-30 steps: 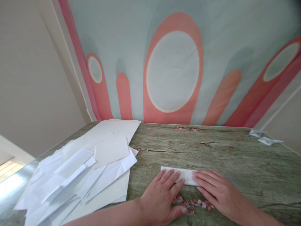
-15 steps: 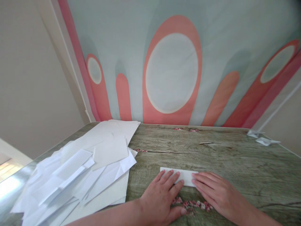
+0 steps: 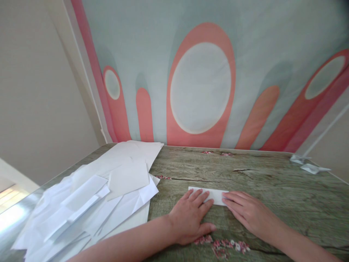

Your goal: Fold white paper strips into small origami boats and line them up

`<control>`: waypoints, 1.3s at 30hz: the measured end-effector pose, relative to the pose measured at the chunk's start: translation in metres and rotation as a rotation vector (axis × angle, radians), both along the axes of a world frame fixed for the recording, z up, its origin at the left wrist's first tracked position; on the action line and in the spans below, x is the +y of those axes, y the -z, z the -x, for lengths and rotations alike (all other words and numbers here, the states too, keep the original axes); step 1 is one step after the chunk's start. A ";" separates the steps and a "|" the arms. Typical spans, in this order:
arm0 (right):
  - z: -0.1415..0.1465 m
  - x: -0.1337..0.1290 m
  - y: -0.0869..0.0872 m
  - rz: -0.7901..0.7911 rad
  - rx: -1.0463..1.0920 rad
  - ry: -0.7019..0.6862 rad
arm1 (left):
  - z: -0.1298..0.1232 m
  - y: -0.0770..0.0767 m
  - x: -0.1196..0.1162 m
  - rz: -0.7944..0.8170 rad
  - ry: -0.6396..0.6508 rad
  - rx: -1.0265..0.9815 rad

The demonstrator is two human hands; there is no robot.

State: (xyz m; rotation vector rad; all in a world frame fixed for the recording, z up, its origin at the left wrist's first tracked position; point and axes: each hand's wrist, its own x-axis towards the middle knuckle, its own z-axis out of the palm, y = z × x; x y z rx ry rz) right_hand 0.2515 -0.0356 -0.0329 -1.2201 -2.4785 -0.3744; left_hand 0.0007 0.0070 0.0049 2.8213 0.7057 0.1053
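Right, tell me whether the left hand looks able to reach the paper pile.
Probably yes: the left hand lies open, and its forearm already crosses the pile's near edge.

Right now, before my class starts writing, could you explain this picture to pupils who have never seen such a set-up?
There is no robot here: a person works with two bare hands. The single camera is worn on the head, looking forward and down.

On the wood-patterned table, the left hand spreads its fingers over a narrow white paper strip. The right hand has its fingers on the strip's right end; whether it pinches the paper is hidden.

To the left lies a loose heap of white papers, some creased. Two small white pieces, apparently folded paper, lie at the far right.
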 end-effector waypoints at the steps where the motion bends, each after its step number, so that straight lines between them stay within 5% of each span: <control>1: 0.000 0.002 0.000 -0.006 0.000 0.004 | 0.000 0.001 0.001 -0.005 -0.005 -0.006; 10: 0.001 0.002 0.007 -0.049 0.018 0.028 | -0.001 0.002 0.002 -0.004 -0.030 -0.035; 39: 0.034 -0.004 -0.013 0.086 -0.040 0.014 | -0.002 0.002 0.001 -0.056 -0.031 -0.009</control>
